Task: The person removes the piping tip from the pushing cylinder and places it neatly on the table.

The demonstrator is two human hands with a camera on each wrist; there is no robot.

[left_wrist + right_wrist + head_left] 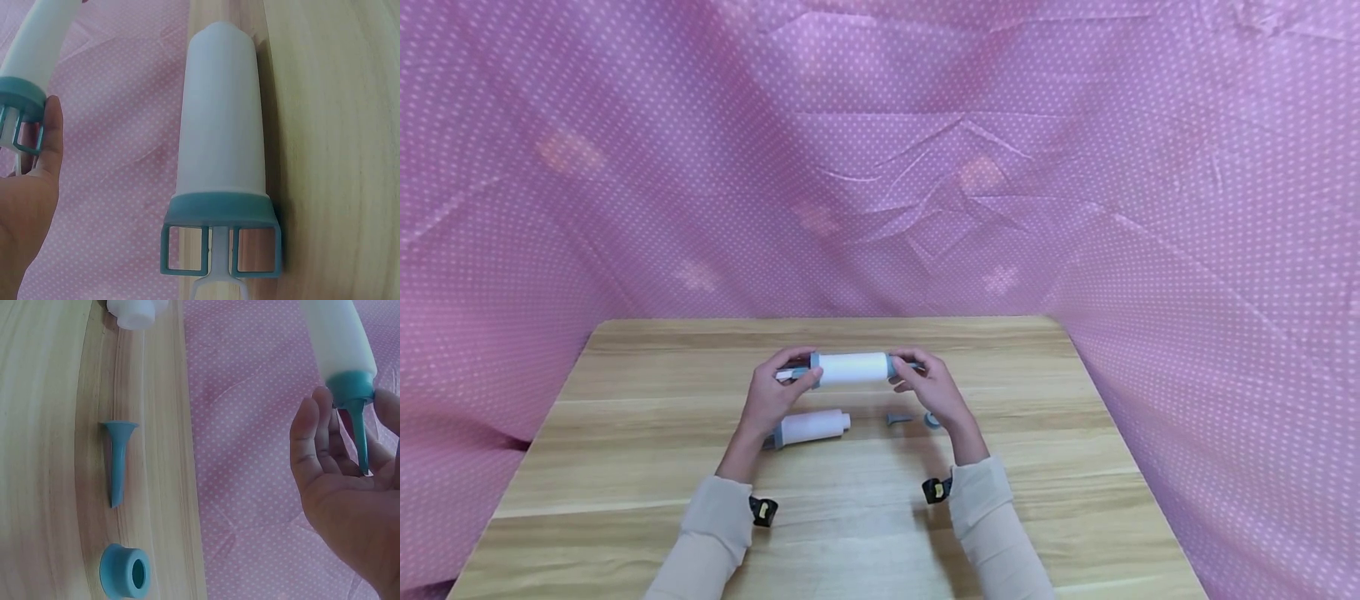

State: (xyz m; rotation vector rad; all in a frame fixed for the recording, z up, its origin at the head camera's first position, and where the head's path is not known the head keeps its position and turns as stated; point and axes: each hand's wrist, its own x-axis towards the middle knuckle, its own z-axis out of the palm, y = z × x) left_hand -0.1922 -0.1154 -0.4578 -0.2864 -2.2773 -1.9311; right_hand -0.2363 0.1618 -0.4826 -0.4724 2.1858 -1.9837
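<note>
Raised above the table, a white icing syringe [852,367] with teal ends lies level between both hands. My left hand [771,396] grips it by the teal handle collar [22,97], where the white plunger comes out. At the other end, my right hand [934,392] holds the teal cap [351,387] between thumb and fingers; a narrow teal nozzle [359,434] points toward the palm. A second white syringe [220,119] lies on the table below the left hand, its teal handles toward the left. Its white tip [135,315] has no nozzle on it.
A loose teal nozzle [117,462] and a teal ring cap [128,572] lie on the wooden table [1037,500] below the right hand. Pink dotted cloth [880,167] hangs behind the table and at both sides.
</note>
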